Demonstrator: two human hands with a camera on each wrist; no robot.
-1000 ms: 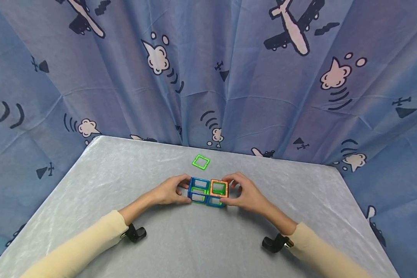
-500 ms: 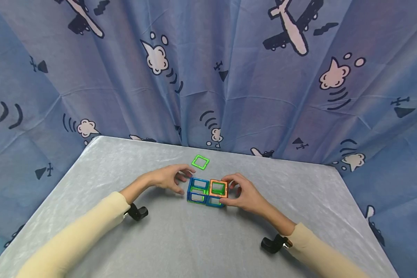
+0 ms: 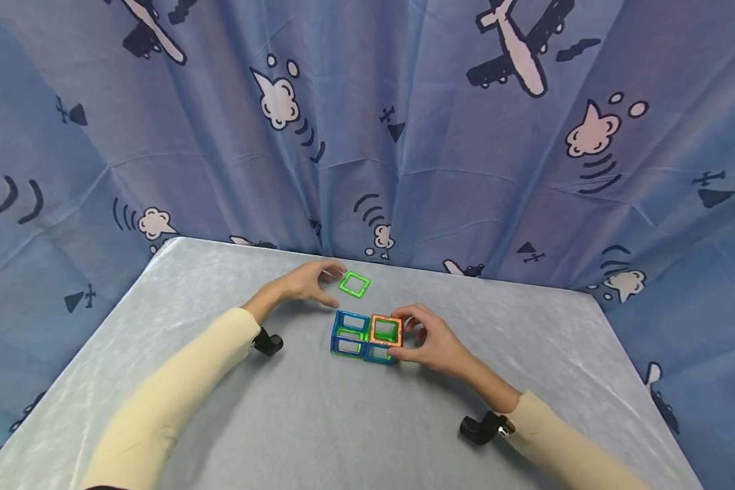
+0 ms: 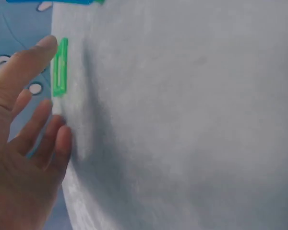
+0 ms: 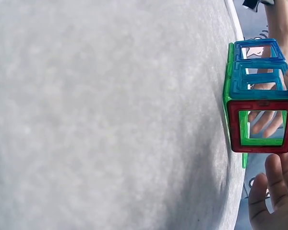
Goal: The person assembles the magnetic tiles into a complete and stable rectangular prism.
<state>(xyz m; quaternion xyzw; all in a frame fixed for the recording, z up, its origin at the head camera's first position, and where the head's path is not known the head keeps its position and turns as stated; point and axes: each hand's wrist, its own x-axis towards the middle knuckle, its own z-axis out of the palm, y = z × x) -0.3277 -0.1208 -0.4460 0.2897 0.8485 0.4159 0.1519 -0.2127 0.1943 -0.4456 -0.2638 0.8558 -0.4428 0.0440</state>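
In the head view a two-cube block of square magnetic tiles (image 3: 365,340) stands on the table, its left part blue and green. An orange tile (image 3: 386,318) tops its right cube, and a red tile (image 5: 234,127) forms the end face in the right wrist view. My right hand (image 3: 435,344) holds that right cube between thumb and fingers. Beyond the block a loose green square tile (image 3: 350,292) lies flat. My left hand (image 3: 309,280) hovers just left of it, thumb and fingers spread, nothing between them. In the left wrist view the thumb overlaps the green tile (image 4: 64,67).
A grey cloth-covered table (image 3: 318,422) carries everything. Behind its far edge hangs a blue curtain (image 3: 233,156) printed with planes and clouds. Black wrist cameras (image 3: 268,342) sit on both forearms.
My left hand has let go of the block's left side and moved away from me to the loose green tile. The right hand and the block have stayed in place.
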